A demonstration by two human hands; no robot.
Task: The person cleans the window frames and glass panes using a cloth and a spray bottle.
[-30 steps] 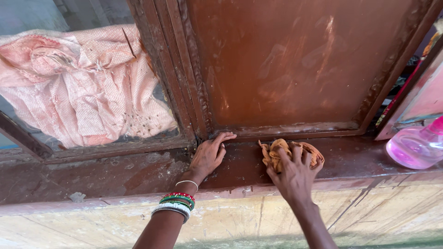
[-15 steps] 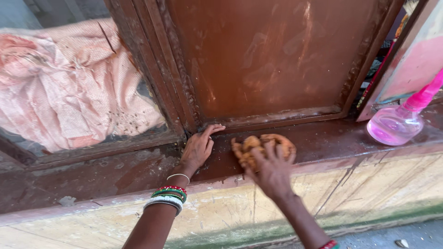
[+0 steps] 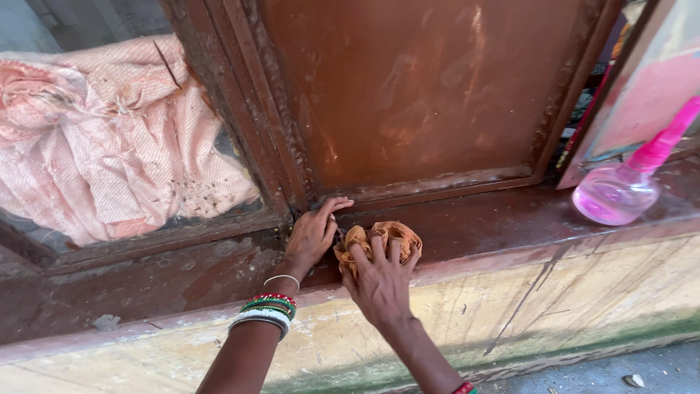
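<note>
The right hand [image 3: 380,281] grips a crumpled orange cloth [image 3: 379,239] on the brown wooden sill [image 3: 496,219], the left hand [image 3: 312,237] rests flat and open, and the sill's left part looks dusty.

A modest home's exterior: a worn brown wooden window frame [image 3: 240,138], painted sill [image 3: 510,219], pink spray bottle [image 3: 620,191].

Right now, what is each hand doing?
Left hand: open, flat on the ledge, holding nothing.
Right hand: fingers spread, pressing the orange rag.
</note>
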